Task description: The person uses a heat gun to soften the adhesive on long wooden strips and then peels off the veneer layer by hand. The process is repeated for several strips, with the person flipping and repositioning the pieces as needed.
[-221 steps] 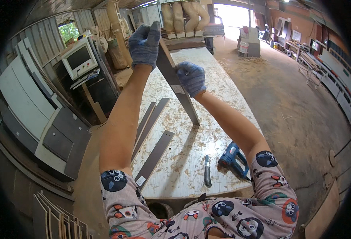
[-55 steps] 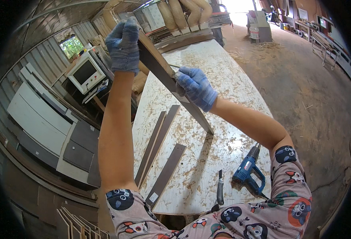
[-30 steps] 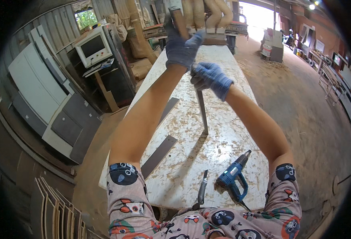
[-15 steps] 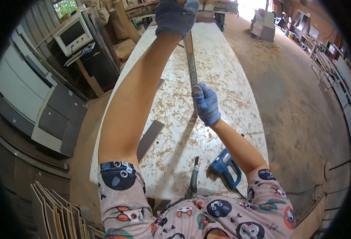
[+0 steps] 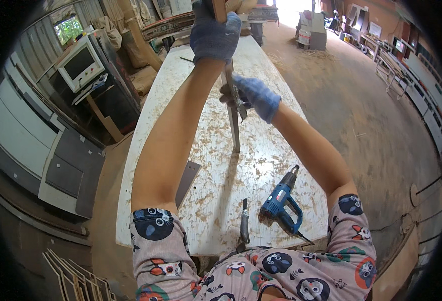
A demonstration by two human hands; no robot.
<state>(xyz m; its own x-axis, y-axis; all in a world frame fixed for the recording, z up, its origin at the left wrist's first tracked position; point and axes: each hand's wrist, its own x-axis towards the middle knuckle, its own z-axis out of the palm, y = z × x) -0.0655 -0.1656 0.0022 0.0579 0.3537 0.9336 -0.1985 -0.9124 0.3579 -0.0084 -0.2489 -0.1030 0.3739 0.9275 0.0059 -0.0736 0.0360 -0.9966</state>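
A long narrow wooden strip with a grey face [image 5: 234, 133] stands on end, tilted, above the white work table. My left hand [image 5: 213, 39], in a dark grey-blue glove, is closed round its upper part near the top of the view. Lower down, my right hand [image 5: 261, 98], in a lighter blue glove, has its thumb and fingers round the strip. A small grey piece [image 5: 243, 112] sticks out under the right fingers; its kind cannot be made out. A blue heat gun [image 5: 281, 203] lies at the right near edge, and a grey-handled knife [image 5: 244, 223] lies left of it.
Wood shavings and brown smears cover the white table [image 5: 216, 188]. A flat grey board piece [image 5: 187, 183] lies beside my left forearm. A monitor console [image 5: 80, 65] stands to the left, with grey panels [image 5: 68, 175] nearer. Thin boards [image 5: 73, 278] lean at the lower left.
My right hand has moved up the strip toward my left hand, and the small grey piece now shows under it. The whole heat gun is now uncovered by my right forearm.
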